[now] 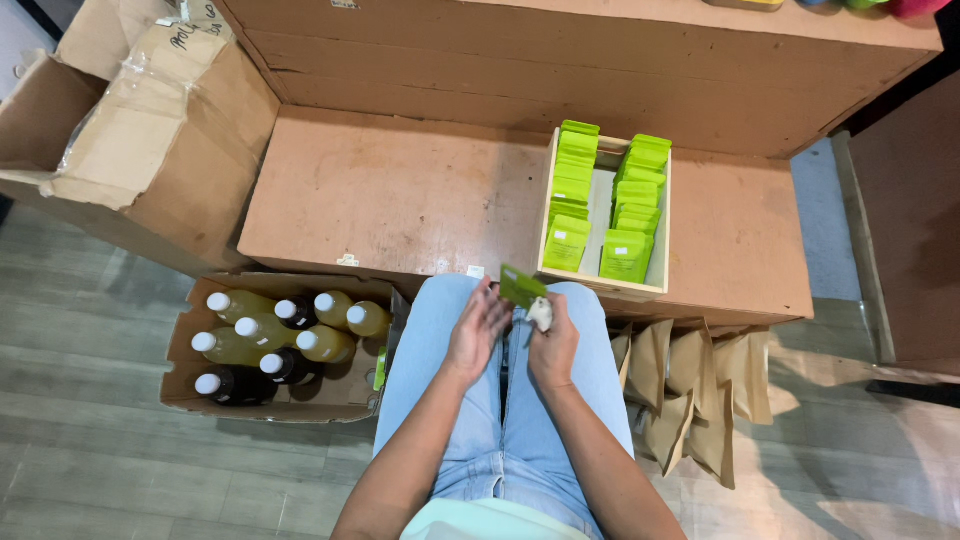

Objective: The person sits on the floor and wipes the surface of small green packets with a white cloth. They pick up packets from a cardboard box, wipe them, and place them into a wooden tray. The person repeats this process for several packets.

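Both hands are held together over the lap: a green card [521,286] is pinched between the left hand [478,330] and right hand [553,342], just before the worktop [400,190] and the packet tray [603,285].

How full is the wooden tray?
Partly full: the wooden tray holds two rows of green pouches, with a bare gap between them.

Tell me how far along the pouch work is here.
Done: two rows of bright green pouches stand in the pale wooden tray. In hand: left hand and right hand hold one green pouch. Left: brown paper bags lie on the floor.
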